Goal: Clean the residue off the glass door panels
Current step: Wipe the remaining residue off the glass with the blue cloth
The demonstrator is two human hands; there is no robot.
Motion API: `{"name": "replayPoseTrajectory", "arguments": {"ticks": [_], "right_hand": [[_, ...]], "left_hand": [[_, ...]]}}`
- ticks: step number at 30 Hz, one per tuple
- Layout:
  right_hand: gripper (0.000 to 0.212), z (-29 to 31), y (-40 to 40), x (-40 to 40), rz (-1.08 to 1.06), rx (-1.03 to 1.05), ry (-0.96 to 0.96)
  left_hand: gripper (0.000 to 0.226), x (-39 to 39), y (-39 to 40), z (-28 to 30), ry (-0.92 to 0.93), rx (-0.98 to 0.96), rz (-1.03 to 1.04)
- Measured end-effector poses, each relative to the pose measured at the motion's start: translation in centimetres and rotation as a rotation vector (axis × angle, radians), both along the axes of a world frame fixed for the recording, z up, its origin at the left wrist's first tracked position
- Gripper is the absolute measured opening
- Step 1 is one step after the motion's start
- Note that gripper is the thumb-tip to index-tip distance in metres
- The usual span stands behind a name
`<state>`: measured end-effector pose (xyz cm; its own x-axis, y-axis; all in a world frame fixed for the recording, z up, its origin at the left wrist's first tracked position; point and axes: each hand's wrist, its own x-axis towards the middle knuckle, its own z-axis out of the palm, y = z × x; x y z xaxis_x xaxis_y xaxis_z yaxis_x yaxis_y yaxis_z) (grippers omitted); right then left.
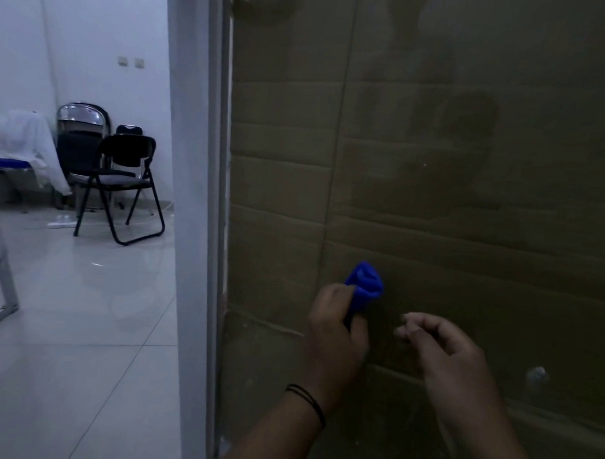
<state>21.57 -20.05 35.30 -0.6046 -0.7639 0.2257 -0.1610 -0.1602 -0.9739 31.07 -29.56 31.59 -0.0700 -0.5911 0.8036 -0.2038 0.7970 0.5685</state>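
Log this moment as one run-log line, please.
left hand: grips bunched blue cloth at glass panel | right hand: empty, fingers curled near glass | cardboard behind glass

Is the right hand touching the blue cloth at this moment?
Apart. The head view shows dark glass between the right hand and the blue cloth, which only the left hand grips.

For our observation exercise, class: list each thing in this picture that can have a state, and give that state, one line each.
Left hand: closed around the blue cloth.
Blue cloth: bunched up, raised at the glass.
Right hand: empty, fingers loosely curled.
Glass door panel: hazy, smudged, cardboard behind it.
Black folding chair: unfolded, upright, unoccupied.
White garment: draped over furniture.
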Motion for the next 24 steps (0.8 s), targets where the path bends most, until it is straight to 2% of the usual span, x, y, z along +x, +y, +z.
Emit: {"name": "replayPoseTrajectory", "arguments": {"ticks": [2, 4, 6, 9, 13, 15, 19, 21, 24], "right_hand": [[0.013, 0.3, 0.5, -0.5, -0.002, -0.007, -0.034], [0.013, 0.6, 0.9, -0.8, 0.008, -0.017, -0.068], [0.013, 1.0, 1.3, -1.0, 0.019, -0.034, -0.095], [0.014, 1.4, 1.8, -1.2, 0.036, -0.034, -0.105], [0.013, 1.2, 2.4, -1.5, 0.052, -0.043, -0.112], [0.014, 1.3, 2.8, -1.9, 0.046, -0.057, -0.113], [0.013, 1.4, 3.7, -2.9, 0.033, -0.063, -0.113], [0.013, 1.3, 4.1, -3.3, 0.028, -0.063, -0.103], [0.013, 1.4, 4.3, -3.3, 0.023, -0.055, -0.103]], "left_hand": [[0.010, 1.0, 0.3, 0.2, 0.207, 0.218, -0.064], [0.009, 3.4, -0.3, 0.2, 0.454, 0.431, -0.106], [0.012, 6.5, -1.5, 0.1, 0.553, 0.485, 0.018], [0.021, 11.1, -3.8, -0.6, 0.396, 0.301, 0.360], [0.017, 12.3, -6.6, -1.9, 0.013, 0.189, 0.432], [0.014, 10.8, -6.6, -2.5, -0.044, 0.166, 0.429], [0.014, 6.1, -4.1, -3.2, 0.008, 0.078, 0.344], [0.013, 3.0, -2.2, -3.3, -0.052, 0.009, 0.258], [0.028, -1.7, 1.0, -3.1, -0.187, -0.115, 0.106]]}}
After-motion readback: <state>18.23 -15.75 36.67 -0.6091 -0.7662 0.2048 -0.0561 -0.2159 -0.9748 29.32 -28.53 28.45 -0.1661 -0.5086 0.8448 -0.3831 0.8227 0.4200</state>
